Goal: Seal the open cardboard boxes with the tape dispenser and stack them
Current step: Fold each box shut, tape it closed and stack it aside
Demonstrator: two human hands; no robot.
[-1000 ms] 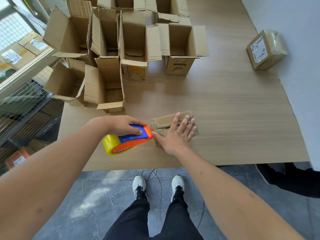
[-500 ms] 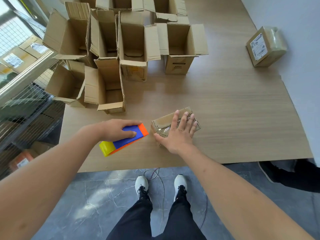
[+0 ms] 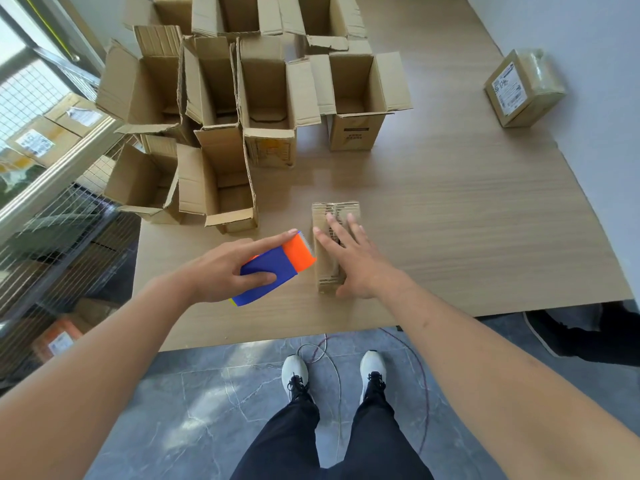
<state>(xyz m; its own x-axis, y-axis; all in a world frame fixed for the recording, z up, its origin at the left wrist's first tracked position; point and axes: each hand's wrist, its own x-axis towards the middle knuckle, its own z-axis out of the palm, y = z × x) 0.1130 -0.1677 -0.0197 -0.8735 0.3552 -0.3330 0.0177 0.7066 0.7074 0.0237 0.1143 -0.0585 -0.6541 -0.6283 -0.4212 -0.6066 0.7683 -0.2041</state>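
Open cardboard boxes (image 3: 266,109), visibly empty inside

Left hand (image 3: 221,271) grips tape dispenser (image 3: 277,268); right hand (image 3: 356,265) flat on small box (image 3: 334,216).

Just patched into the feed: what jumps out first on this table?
The left hand grips a blue and orange tape dispenser near the table's front edge, beside a small closed box under the flat right hand. Behind them stands a cluster of open boxes.
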